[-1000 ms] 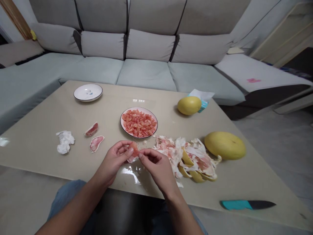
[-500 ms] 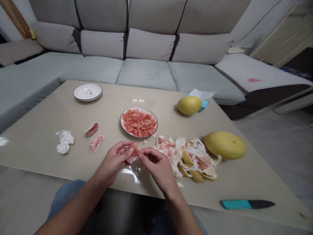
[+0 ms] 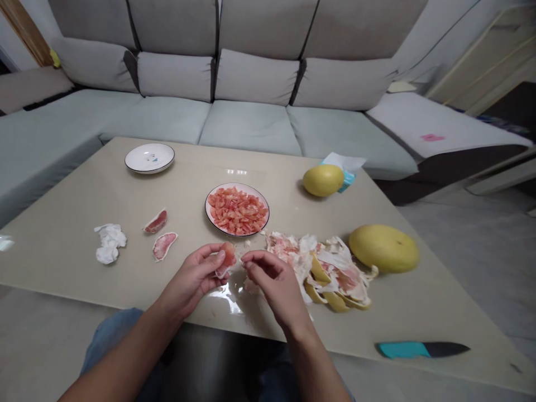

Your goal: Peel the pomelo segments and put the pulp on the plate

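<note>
Between thumb and fingers, my left hand (image 3: 200, 273) grips a pink pomelo segment (image 3: 227, 259) with white membrane hanging at its lower edge. Just to its right, my right hand (image 3: 272, 279) is closed in a pinch, a small gap from the segment; whatever lies between the fingertips is too small to make out. Beyond both hands stands a plate (image 3: 206, 213) heaped with peeled pomelo flesh (image 3: 238, 210). Two unpeeled segments, one farther (image 3: 155, 221) and one nearer (image 3: 164, 246), lie to the left. A pile of membrane and rind (image 3: 330, 271) spreads beside my right hand.
A knife (image 3: 422, 349) with a teal handle lies near the table's front right edge. Two whole pomelos, one large (image 3: 384, 248) and one smaller (image 3: 322, 180), sit on the right by a tissue pack (image 3: 348, 180). Crumpled tissue (image 3: 110, 243) and a white plate (image 3: 149, 158) are at left.
My right hand has drawn slightly right, away from the pomelo segment, its fingers still pinched. The left hand keeps the segment in nearly the same place.
</note>
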The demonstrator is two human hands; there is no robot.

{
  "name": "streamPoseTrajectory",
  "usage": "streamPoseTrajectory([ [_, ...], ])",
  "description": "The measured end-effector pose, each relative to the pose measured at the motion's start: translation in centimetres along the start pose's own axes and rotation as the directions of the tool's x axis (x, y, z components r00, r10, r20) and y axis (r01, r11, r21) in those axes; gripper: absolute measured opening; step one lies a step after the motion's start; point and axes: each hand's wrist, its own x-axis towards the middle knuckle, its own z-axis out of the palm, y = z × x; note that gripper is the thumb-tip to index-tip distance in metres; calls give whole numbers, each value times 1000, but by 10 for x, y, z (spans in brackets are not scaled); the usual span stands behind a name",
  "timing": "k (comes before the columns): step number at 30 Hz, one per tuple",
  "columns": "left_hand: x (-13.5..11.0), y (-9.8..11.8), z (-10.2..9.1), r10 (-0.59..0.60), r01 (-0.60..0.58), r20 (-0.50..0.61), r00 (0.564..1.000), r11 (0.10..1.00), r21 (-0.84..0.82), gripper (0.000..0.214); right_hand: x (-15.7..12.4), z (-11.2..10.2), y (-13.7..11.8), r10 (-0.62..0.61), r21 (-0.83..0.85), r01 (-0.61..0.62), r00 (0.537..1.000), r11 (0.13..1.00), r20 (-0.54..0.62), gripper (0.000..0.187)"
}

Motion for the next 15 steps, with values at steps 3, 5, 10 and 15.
streamPoseTrajectory([
  [3, 0, 2, 0, -21, 22, 65, 998, 1000, -16, 23, 3, -6, 0, -31, -195, 27, 999, 980, -15, 28],
  [5, -1, 3, 0, -25, 29, 110, 994, 999, -30, 21, 5, -9, 3, -154, -387, 124, 987, 914, -46, 27],
  [10, -1, 3, -1, -52, 61, 169, 984, 997, -49, 18, 9, -9, 14, -423, -565, 331, 906, 756, -34, 6],
  [15, 0, 4, -3, -112, 122, 185, 976, 991, -47, 21, 8, -10, 12, -413, -471, 361, 911, 805, -8, 17],
])
